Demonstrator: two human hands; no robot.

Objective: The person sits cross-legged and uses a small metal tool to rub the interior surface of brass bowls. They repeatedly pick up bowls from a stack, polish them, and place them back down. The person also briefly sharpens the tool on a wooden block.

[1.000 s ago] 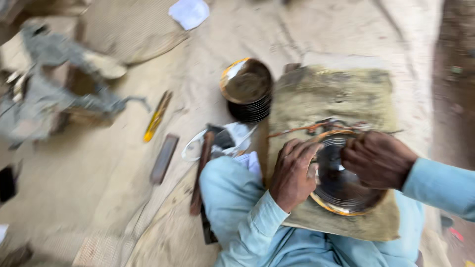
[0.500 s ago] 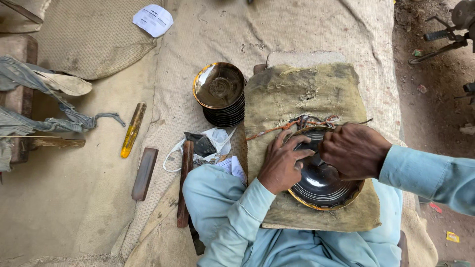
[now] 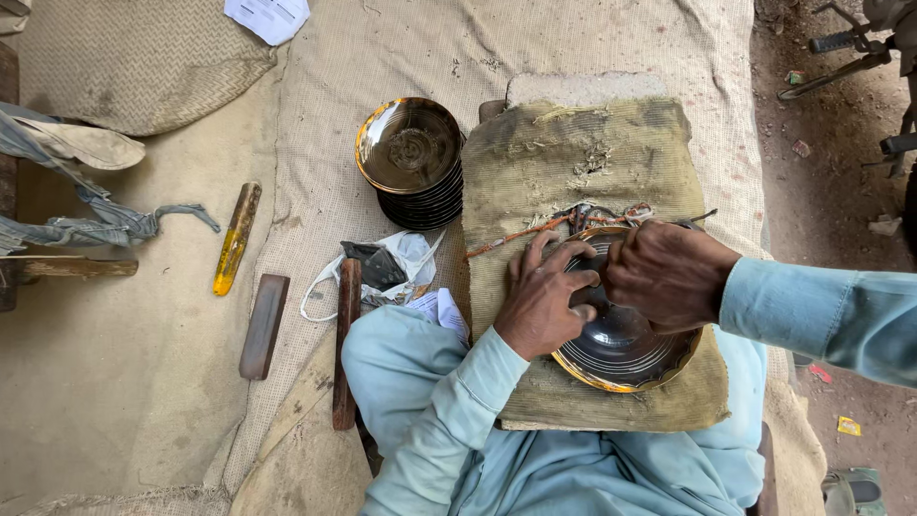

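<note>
My left hand (image 3: 542, 306) lies flat on the dark metal plate (image 3: 621, 349), fingers spread over its left rim and pressing it down. My right hand (image 3: 669, 272) is curled into a loose fist over the plate's upper edge, gripping something small that the knuckles hide; I cannot tell what it is. The plate has a scalloped brass-coloured rim and rests on a worn burlap pad (image 3: 583, 162) laid across my lap, with a frayed orange cord (image 3: 535, 232) and a wire loop touching its top edge. Just left of the pad stands a stack of similar plates (image 3: 413, 162), the top one face up. Near my left knee lie a crumpled plastic bag (image 3: 387, 268), a long wooden stick (image 3: 345, 339) and, further left, a flat wooden block (image 3: 263, 325). A yellow-handled tool (image 3: 235, 239) lies well apart on the woven mat (image 3: 143, 401). Both sleeves are pale blue.
</note>
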